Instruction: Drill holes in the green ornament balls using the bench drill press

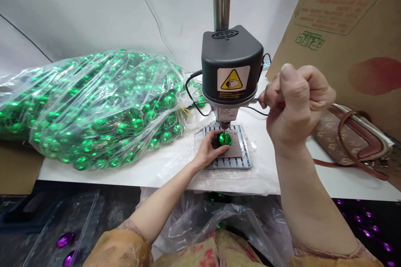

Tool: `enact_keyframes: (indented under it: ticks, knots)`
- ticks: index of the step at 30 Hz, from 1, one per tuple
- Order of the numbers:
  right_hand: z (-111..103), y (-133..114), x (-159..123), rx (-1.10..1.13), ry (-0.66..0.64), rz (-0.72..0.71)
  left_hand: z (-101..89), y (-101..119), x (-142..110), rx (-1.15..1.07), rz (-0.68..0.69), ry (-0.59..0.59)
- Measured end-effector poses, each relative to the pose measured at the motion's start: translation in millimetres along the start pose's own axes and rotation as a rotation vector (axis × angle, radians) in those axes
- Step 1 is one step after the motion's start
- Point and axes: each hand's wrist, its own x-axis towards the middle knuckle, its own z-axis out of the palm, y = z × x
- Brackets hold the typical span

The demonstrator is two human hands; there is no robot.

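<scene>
My left hand (pixel 211 148) pinches a shiny green faceted ball (pixel 225 138) between thumb and fingers. The ball rests on a brown board (pixel 238 149) lying on the slotted metal base (pixel 247 162) of a small bench drill press (pixel 232 64). Right above the ball is the drill chuck (pixel 224 125), its bit reaching down to the ball's top; I cannot tell how deep. My right hand (pixel 297 96) is closed in a fist around the drill press's feed lever (pixel 255 100) at the machine's right side. Most of the lever is hidden by the fingers.
A big clear plastic bag of green balls (pixel 109 108) lies left on the white table (pixel 125 176). A cardboard box (pixel 344 37) and a brown handbag (pixel 347 137) stand right. Purple balls (pixel 65 240) lie below the table edge. Clear plastic sheeting (pixel 200 221) hangs in front.
</scene>
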Motion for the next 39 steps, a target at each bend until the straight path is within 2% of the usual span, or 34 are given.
enact_keyframes:
  ticks: [6, 18, 27, 39]
  knots:
    - [-6, 6, -16, 0.052, -0.033, -0.122, -1.1, -8, 1, -0.005, -0.001, -0.008]
    - [-9, 12, -29, -0.013, 0.006, -0.187, -1.7, -1, 0, 0.038, 0.012, -0.007]
    - [-14, 21, -36, 0.009, -0.022, -0.353, -1.3, -3, 0, 0.035, 0.026, -0.01]
    - [-21, 32, -44, 0.051, -0.048, -0.401, 0.4, -1, 0, 0.029, 0.023, 0.005]
